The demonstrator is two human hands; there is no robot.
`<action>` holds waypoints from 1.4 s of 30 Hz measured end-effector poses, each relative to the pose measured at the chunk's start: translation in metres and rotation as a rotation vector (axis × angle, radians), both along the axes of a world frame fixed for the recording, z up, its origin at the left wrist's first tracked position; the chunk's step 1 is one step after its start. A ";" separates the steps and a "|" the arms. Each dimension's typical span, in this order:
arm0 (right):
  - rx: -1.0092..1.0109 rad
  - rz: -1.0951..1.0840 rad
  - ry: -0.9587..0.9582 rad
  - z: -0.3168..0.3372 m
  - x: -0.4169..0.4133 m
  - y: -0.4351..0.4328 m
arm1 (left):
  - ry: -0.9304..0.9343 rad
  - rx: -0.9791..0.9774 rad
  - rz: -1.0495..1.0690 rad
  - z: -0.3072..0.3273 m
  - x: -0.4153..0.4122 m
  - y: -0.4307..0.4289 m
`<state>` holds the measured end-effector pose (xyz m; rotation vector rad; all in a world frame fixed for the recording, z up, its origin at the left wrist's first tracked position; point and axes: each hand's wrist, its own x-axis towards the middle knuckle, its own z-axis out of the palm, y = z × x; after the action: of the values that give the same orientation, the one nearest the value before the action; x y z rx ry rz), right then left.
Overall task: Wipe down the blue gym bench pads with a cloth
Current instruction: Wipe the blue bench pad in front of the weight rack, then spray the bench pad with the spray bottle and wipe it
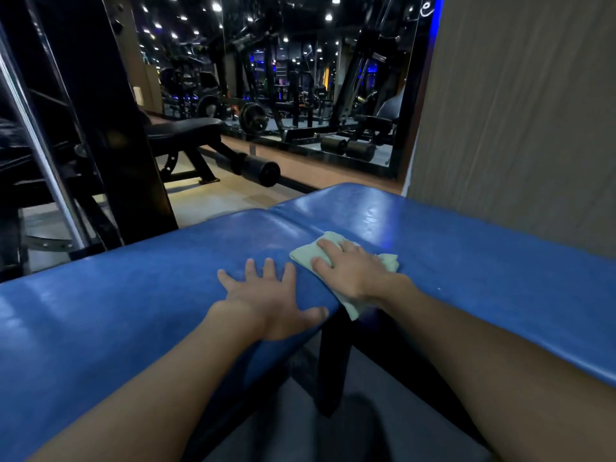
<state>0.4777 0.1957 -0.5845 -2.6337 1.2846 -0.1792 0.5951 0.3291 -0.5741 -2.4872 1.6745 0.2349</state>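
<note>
Pressing flat on the left blue bench pad (100,311), the left hand (266,301) shows a wide grip, fingers spread, holding nothing. Just right of it, the right hand (350,271) lies on a pale green cloth (305,253), grip also wide, fingers nearly straight, pinning it where this pad meets the right bench pad (483,248); a cloth corner hangs over the near edge.

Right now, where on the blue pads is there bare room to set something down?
Bare blue runs from the left hand leftward to the frame edge on the left pad, and from the cloth rightward along the right pad beside the grey wall. Crowded at the seam: the right hand presses the cloth beside the left hand.
</note>
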 end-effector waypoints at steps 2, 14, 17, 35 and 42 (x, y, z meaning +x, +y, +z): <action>0.008 -0.004 -0.029 -0.005 -0.004 0.003 | 0.002 -0.011 0.011 -0.002 0.000 0.000; 0.086 0.022 -0.562 -0.020 -0.032 0.006 | 0.013 -0.008 0.045 -0.007 0.002 -0.004; 0.114 -0.054 -0.640 -0.007 -0.056 0.010 | 0.033 0.021 0.077 0.001 -0.002 -0.004; 0.213 -0.099 -0.985 0.100 -0.321 -0.002 | 1.174 -0.598 -0.421 0.094 -0.264 -0.133; 0.441 -0.305 -1.112 0.146 -0.412 -0.057 | 1.470 -0.696 -0.336 0.134 -0.358 -0.210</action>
<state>0.0653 0.1385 -0.4385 -1.4903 1.0747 -1.0693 0.2369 0.1189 -0.4397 -2.3216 2.9638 2.1466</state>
